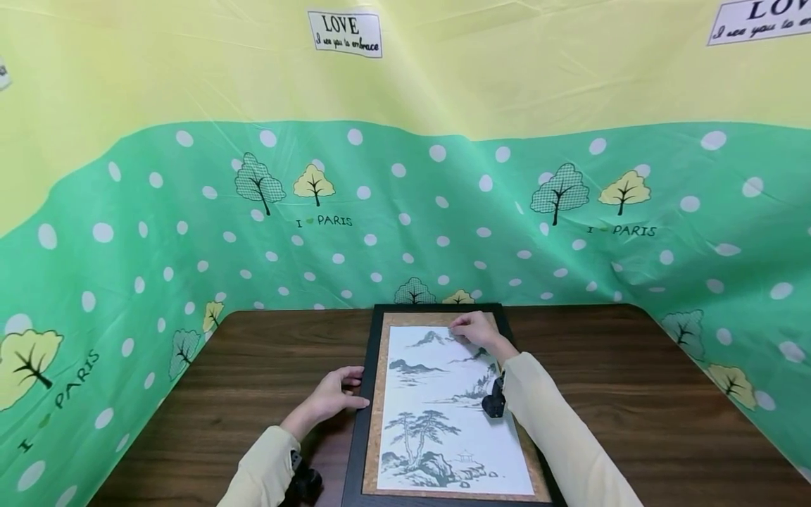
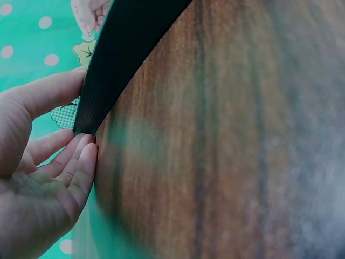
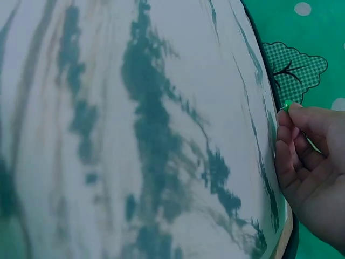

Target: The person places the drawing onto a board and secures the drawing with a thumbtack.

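A white sheet with a grey-green ink landscape (image 1: 469,451) lies on a cork board (image 1: 372,451) with a black frame (image 1: 357,458). Over the sheet's top edge, toward its right corner, my right hand (image 1: 476,329) pinches a small green push pin (image 3: 288,104) between thumb and fingers. Whether the pin's point touches the board cannot be seen. My left hand (image 1: 332,394) rests against the frame's left side, thumb and fingertips spread along it, as the left wrist view also shows at the frame's black edge (image 2: 116,59).
The board lies on a dark brown wooden table (image 1: 279,345), reaching its far edge. A green and yellow printed cloth (image 1: 405,183) hangs behind and around the table. Black wrist cameras sit on both cream sleeves (image 1: 557,422).
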Available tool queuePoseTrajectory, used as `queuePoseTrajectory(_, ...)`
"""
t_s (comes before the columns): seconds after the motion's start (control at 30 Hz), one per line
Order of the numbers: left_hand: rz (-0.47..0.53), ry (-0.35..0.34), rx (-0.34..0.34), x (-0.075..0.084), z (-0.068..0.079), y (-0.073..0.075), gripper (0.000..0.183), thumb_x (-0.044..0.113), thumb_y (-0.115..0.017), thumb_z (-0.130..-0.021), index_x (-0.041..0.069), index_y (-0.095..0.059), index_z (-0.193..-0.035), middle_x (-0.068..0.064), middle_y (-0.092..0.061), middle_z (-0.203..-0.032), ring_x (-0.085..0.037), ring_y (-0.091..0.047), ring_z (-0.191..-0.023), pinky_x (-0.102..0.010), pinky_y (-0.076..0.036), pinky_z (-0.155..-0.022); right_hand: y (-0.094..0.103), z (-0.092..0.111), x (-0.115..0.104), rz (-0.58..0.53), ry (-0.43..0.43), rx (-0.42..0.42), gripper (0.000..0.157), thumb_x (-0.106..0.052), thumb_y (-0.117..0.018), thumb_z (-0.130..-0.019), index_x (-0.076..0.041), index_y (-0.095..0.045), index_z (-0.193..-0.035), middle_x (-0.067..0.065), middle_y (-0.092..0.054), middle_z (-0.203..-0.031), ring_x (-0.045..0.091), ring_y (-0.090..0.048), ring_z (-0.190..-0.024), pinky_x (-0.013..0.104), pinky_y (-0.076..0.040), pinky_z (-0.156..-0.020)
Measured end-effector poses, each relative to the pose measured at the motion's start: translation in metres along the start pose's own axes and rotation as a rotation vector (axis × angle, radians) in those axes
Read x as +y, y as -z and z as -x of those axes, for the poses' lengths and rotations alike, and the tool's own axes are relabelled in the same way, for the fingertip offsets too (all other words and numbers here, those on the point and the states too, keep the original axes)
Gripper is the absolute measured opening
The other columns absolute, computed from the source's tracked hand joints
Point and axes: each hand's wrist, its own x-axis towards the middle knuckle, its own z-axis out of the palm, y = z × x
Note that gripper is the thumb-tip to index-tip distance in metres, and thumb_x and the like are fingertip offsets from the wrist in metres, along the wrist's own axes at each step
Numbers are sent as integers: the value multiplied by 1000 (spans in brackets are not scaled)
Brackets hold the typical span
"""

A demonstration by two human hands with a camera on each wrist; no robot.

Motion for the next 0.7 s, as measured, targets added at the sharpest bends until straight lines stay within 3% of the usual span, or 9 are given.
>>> queuePoseTrajectory(0.3, 10, -3, -1, 3, 1, -2, 61, 2, -75, -70, -10, -47, -123, -21, -54, -117, -30, -51, -103, -39, -47, -85, -5, -2, -3, 72, 1, -10, 16, -3, -57, -87, 4, -67, -96, 12, -64, -91, 14, -51, -69, 24, -43, -59)
queuePoseTrajectory(0.7, 24, -22, -6, 1, 1, 0, 62, 3, -75, -70, -11, -46, -123, -23, -53, -118, -32, -51, -104, -42, -46, -86, -14, -7, -10, 158, -72, 61, 13, -7, -60, -85, 0, -71, -88, 6, -63, -78, 13, -47, -58, 23, -37, -52)
